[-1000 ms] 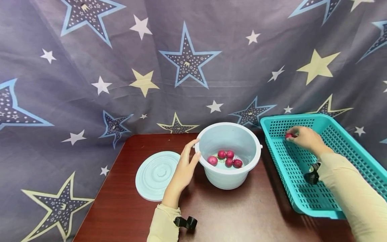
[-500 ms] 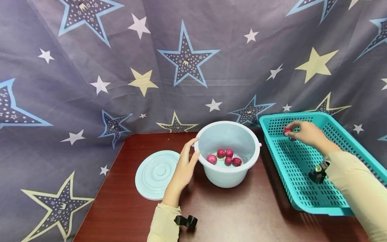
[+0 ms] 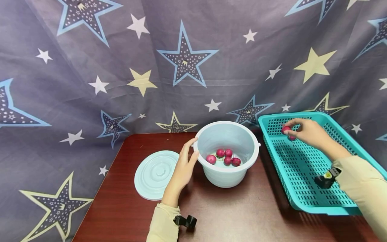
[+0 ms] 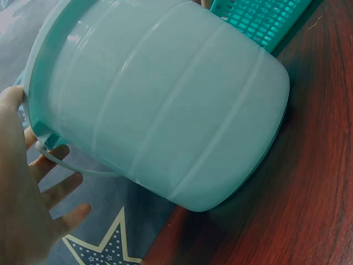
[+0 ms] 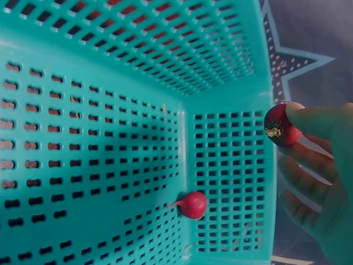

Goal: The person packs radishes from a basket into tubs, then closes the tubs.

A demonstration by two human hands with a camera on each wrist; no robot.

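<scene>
Star-print backdrop (no writing); right grip (image 3: pixel 305 131) pinches radish (image 3: pixel 285 129); left grip (image 3: pixel 184 164) flat against bucket (image 3: pixel 226 174).

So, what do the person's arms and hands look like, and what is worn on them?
Both arms wear long, pale beige sleeves that end at the wrists. The left hand and right hand are bare: no gloves, and no rings that I can make out. A small black device is strapped at each wrist, the left wrist device and the right wrist device, which shows a small yellowish part.
</scene>
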